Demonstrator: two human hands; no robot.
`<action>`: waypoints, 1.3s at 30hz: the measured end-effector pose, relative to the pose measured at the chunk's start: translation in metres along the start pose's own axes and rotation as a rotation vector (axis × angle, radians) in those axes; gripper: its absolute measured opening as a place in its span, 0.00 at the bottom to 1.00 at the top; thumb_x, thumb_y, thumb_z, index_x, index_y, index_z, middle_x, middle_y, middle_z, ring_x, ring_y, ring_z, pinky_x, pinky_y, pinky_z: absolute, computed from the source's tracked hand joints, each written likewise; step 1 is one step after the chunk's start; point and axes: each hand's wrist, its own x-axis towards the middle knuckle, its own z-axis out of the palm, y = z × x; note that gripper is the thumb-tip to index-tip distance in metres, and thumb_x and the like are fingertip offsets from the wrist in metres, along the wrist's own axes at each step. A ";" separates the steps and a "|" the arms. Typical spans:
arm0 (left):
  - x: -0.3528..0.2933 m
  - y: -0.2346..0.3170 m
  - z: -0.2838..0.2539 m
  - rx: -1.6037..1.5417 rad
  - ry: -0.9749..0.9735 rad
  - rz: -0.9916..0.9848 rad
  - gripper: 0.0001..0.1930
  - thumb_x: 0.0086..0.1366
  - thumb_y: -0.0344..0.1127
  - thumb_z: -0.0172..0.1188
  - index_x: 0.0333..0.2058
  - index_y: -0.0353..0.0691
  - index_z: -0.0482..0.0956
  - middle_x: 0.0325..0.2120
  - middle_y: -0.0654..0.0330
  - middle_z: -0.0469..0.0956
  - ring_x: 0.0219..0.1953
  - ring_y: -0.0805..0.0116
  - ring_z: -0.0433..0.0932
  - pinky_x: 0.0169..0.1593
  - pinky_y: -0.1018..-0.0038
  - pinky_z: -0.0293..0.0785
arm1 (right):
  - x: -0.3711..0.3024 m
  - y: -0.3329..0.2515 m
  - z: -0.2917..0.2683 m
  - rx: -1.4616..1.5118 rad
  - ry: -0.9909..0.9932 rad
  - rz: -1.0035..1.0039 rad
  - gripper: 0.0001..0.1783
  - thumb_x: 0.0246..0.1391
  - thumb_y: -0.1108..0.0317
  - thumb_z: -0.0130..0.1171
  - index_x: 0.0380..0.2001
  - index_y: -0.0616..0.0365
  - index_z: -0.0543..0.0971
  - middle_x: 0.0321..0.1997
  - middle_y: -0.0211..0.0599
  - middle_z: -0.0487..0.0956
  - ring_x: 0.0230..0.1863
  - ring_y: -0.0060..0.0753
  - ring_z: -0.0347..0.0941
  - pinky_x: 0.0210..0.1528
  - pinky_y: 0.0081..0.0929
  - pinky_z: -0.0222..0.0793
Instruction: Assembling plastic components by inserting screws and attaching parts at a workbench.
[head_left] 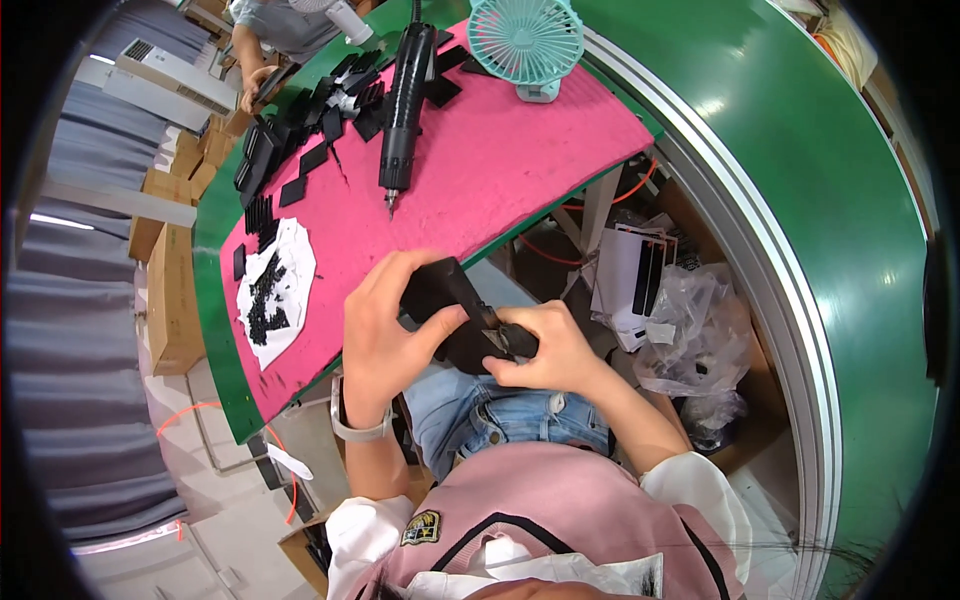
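Note:
Close to my body, off the near edge of the mat, both of my hands hold a black boxy part [432,287]. My left hand [382,335] grips its left side, with the thumb lying across the top. The fingers of my right hand [553,348] pinch its right end, where a small opening or fitting shows between the two hands. What lies inside that opening is too small to make out. Beyond my hands an electric screwdriver [405,110] hangs bit-down over the pink mat [470,180].
Many black plastic pieces [313,158] lie heaped at the far left. White paper [300,240] carries small black bits. A teal fan [527,42] stands at the back. A co-worker's hand [256,88] holds a dark piece. Plastic bags [700,330] fill a carton below the green table [700,50].

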 end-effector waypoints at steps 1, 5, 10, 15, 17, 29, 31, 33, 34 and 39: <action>-0.004 -0.001 -0.002 -0.046 0.002 -0.050 0.23 0.40 0.24 0.67 0.40 0.35 0.74 0.28 0.53 0.75 0.30 0.58 0.75 0.35 0.70 0.71 | 0.003 0.007 0.001 0.016 0.084 -0.144 0.21 0.33 0.68 0.68 0.34 0.66 0.78 0.19 0.36 0.74 0.19 0.18 0.65 0.25 0.20 0.64; -0.021 -0.002 0.003 -0.090 0.232 -0.057 0.11 0.38 0.20 0.64 0.24 0.32 0.72 0.18 0.57 0.74 0.20 0.60 0.75 0.27 0.75 0.70 | 0.000 0.009 -0.020 0.271 0.232 0.166 0.18 0.45 0.68 0.65 0.40 0.60 0.74 0.26 0.25 0.70 0.24 0.13 0.61 0.29 0.14 0.59; -0.033 0.013 0.007 0.066 0.354 0.236 0.11 0.32 0.18 0.56 0.21 0.31 0.72 0.23 0.51 0.79 0.21 0.58 0.78 0.26 0.71 0.74 | -0.007 0.005 -0.023 0.335 0.274 0.276 0.16 0.53 0.62 0.56 0.40 0.59 0.67 0.26 0.27 0.66 0.29 0.16 0.60 0.32 0.17 0.58; -0.033 0.044 -0.014 0.109 0.401 0.374 0.10 0.40 0.21 0.61 0.23 0.27 0.70 0.25 0.47 0.79 0.22 0.53 0.78 0.26 0.66 0.76 | -0.007 0.002 -0.023 0.473 0.276 0.274 0.17 0.55 0.62 0.55 0.41 0.61 0.67 0.23 0.23 0.65 0.26 0.14 0.59 0.29 0.15 0.56; -0.031 0.042 -0.014 0.127 0.482 0.417 0.10 0.42 0.21 0.61 0.23 0.26 0.69 0.27 0.46 0.79 0.23 0.51 0.78 0.26 0.65 0.76 | -0.006 0.005 -0.025 0.477 0.288 0.254 0.17 0.56 0.62 0.55 0.42 0.62 0.68 0.23 0.22 0.66 0.25 0.12 0.58 0.28 0.13 0.55; -0.014 -0.007 0.013 0.274 -0.131 0.046 0.26 0.44 0.40 0.70 0.38 0.35 0.68 0.58 0.40 0.63 0.62 0.40 0.58 0.63 0.55 0.53 | -0.008 0.029 0.001 0.485 0.174 0.256 0.17 0.57 0.60 0.53 0.42 0.63 0.71 0.26 0.31 0.74 0.26 0.19 0.65 0.30 0.20 0.62; -0.004 -0.014 0.000 0.141 -0.106 0.090 0.31 0.47 0.48 0.68 0.45 0.33 0.70 0.56 0.44 0.67 0.59 0.45 0.64 0.60 0.55 0.56 | -0.002 0.030 0.007 0.513 0.137 0.260 0.17 0.57 0.60 0.53 0.42 0.63 0.72 0.25 0.32 0.73 0.25 0.21 0.66 0.30 0.21 0.63; 0.002 -0.027 -0.002 -0.044 0.022 -0.026 0.25 0.51 0.40 0.64 0.45 0.32 0.71 0.51 0.46 0.72 0.54 0.50 0.70 0.57 0.61 0.62 | 0.004 0.032 0.014 0.448 0.076 0.237 0.15 0.57 0.61 0.53 0.40 0.63 0.72 0.22 0.34 0.72 0.24 0.24 0.66 0.29 0.23 0.62; 0.007 -0.029 0.001 -0.022 0.096 -0.053 0.21 0.54 0.33 0.59 0.46 0.30 0.71 0.47 0.48 0.75 0.50 0.52 0.73 0.54 0.65 0.66 | 0.006 0.035 0.019 0.456 0.089 0.213 0.14 0.57 0.62 0.53 0.39 0.62 0.72 0.21 0.35 0.70 0.22 0.25 0.66 0.27 0.24 0.61; 0.047 -0.047 0.032 0.183 -0.059 0.111 0.26 0.62 0.37 0.52 0.58 0.35 0.64 0.61 0.49 0.61 0.65 0.45 0.53 0.64 0.59 0.50 | 0.010 0.042 0.025 0.455 0.051 0.165 0.14 0.57 0.61 0.54 0.37 0.62 0.71 0.20 0.36 0.70 0.21 0.28 0.66 0.25 0.25 0.60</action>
